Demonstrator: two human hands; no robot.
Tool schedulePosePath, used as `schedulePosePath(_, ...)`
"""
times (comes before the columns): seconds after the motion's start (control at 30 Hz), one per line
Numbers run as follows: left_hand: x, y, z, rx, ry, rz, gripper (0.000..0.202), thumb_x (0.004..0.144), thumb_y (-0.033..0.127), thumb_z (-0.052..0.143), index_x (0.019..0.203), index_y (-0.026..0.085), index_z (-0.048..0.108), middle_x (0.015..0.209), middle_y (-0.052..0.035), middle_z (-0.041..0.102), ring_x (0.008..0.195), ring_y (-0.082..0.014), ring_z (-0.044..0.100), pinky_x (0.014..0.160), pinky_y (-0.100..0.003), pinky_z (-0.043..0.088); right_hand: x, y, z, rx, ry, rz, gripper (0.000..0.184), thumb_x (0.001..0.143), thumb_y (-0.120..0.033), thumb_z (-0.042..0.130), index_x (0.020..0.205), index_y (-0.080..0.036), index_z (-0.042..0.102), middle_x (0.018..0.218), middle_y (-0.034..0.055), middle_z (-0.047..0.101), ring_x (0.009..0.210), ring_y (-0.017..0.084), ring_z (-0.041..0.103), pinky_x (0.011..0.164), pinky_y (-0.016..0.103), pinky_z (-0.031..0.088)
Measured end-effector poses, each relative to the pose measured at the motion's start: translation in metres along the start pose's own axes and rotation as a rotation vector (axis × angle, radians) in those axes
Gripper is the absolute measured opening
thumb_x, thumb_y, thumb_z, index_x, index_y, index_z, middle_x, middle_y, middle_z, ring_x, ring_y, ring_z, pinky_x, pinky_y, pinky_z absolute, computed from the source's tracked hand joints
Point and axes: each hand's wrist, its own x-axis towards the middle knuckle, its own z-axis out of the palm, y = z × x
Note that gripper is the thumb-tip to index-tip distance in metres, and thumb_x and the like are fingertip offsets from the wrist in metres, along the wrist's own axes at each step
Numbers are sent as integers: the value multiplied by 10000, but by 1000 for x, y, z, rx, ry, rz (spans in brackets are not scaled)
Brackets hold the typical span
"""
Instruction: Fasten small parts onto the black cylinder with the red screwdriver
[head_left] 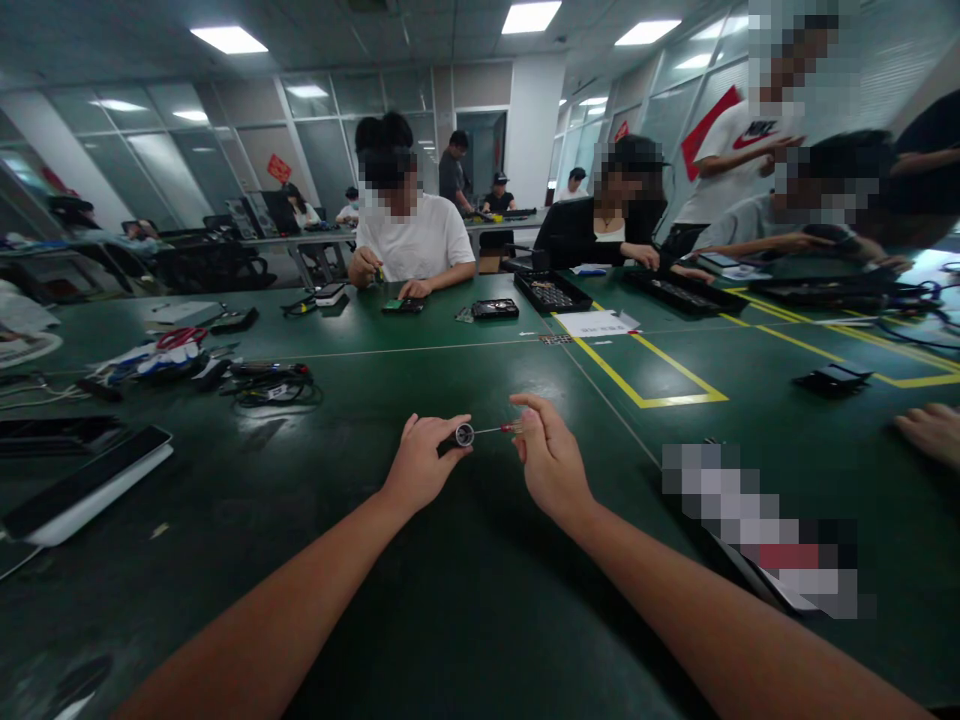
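Grasping a dark round part (464,435) mid-frame, the left hand (421,458) faces the right hand (553,460), whose fingers (532,430) pinch a thin screwdriver (509,428)

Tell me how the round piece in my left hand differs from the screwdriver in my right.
The round piece is dark and thick with a pale rim; the screwdriver has a slim metallic shaft and a reddish handle. The round piece appears nearly end-on, while the screwdriver points sideways toward it. Both are hand-held.
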Motion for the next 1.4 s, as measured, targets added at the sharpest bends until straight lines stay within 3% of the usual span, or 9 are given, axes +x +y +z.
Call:
schedulePosePath(0.17,0,-2,2,-4,21,-11,394,928,255,680,1318,298,643,1252,-54,707,1197,-273,608,1181,-644,258,0,3,-1,34,-39,-65,164,972,-317,421,975,-250,570,657,-43,515,624,171,524,618,310,402)
schedulePosePath(0.27,0,-5,3,-1,6,-1,406,924,254,685,1324,309,639,1253,-49,706,1202,-272,607,1187,-651,242,-1,-1,-1,-61,-75,-102,320,1029,-381,356,816,-248,554,673,-24,495,627,168,494,620,316,372)
schedulePosePath(0.33,0,-5,3,-2,0,0,410,923,252,685,1325,315,637,1259,-46,704,1206,-272,605,1191,-652,235,-1,-2,0,-107,-75,-84,349,1045,-405,342,823,-249,561,692,-19,516,636,171,503,624,320,366)
schedulePosePath(0.47,1,-2,0,-14,13,-27,392,932,258,674,1319,306,640,1258,-51,706,1203,-278,606,1183,-644,253,-1,2,1,-61,-17,-51,162,1009,-354,432,998,-255,560,797,-10,607,720,185,576,672,320,414)
schedulePosePath(0.67,1,0,-2,-1,10,-25,386,937,260,675,1320,294,636,1246,-45,709,1192,-270,609,1183,-639,259,4,4,3,14,31,-41,208,964,-424,541,950,-232,620,833,23,655,770,197,606,725,339,472)
schedulePosePath(0.9,2,-3,-6,129,91,84,384,946,210,650,1311,326,642,1223,-31,711,1196,-252,601,1214,-631,208,23,23,2,428,171,407,303,890,-484,586,739,-222,596,597,-17,527,569,164,522,643,346,505)
schedulePosePath(1.0,4,-6,-6,120,68,30,382,941,245,666,1315,317,642,1218,-37,714,1195,-268,602,1197,-654,231,24,28,4,400,230,359,298,859,-500,633,761,-218,614,637,-9,566,617,167,552,629,322,488)
schedulePosePath(1.2,2,-5,-2,101,57,32,379,937,275,680,1311,327,646,1213,-26,717,1191,-261,606,1204,-648,222,16,18,6,236,174,150,310,910,-514,567,849,-217,628,735,9,645,670,170,576,658,323,474)
schedulePosePath(1.4,0,-8,1,82,56,46,405,934,310,688,1333,337,630,1222,-24,711,1193,-257,605,1210,-649,215,12,12,4,67,126,52,303,964,-490,507,904,-215,622,750,10,645,697,178,601,687,332,476)
